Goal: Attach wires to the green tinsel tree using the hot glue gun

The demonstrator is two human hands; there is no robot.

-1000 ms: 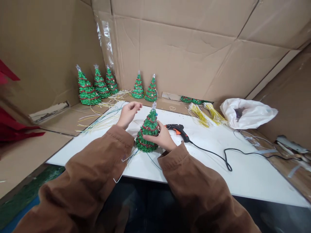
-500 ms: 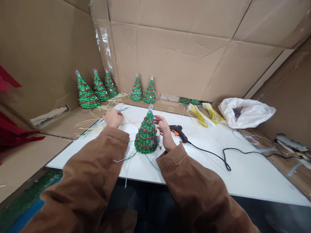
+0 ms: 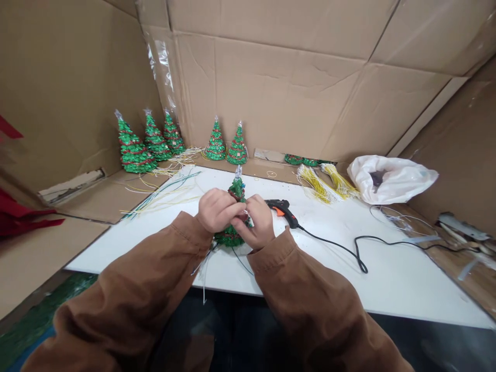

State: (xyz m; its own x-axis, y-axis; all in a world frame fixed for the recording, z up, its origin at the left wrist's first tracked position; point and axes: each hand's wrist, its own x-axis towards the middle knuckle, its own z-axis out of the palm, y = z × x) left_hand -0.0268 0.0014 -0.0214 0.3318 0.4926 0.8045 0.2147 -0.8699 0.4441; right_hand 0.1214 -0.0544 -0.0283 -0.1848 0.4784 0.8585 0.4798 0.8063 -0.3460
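A small green Christmas tree (image 3: 231, 238) with red garlands and a clear star on top stands upright on the white board (image 3: 329, 268). My left hand (image 3: 217, 211) and my right hand (image 3: 260, 221) meet in front of its middle, fingertips pinched together. Something tiny and pale shows between the fingertips, too small to name. Both hands hide much of the tree. Thin wires (image 3: 204, 289) trail out from the tree's base toward the board's near edge. Just right of my right hand lies a black glue gun (image 3: 285, 213) with an orange trigger.
Several finished-looking trees (image 3: 134, 150) stand along the cardboard back and left. Loose green and yellow wires (image 3: 163, 194) lie at the left. Yellow wire bundles (image 3: 313, 183) and a white plastic bag (image 3: 403, 181) sit at the back right. A black cord (image 3: 333, 248) crosses the right side.
My left hand has come from the loose wires at the left to the front of the tree. My right hand has moved from the tree's side to meet it, fingers now pinched.
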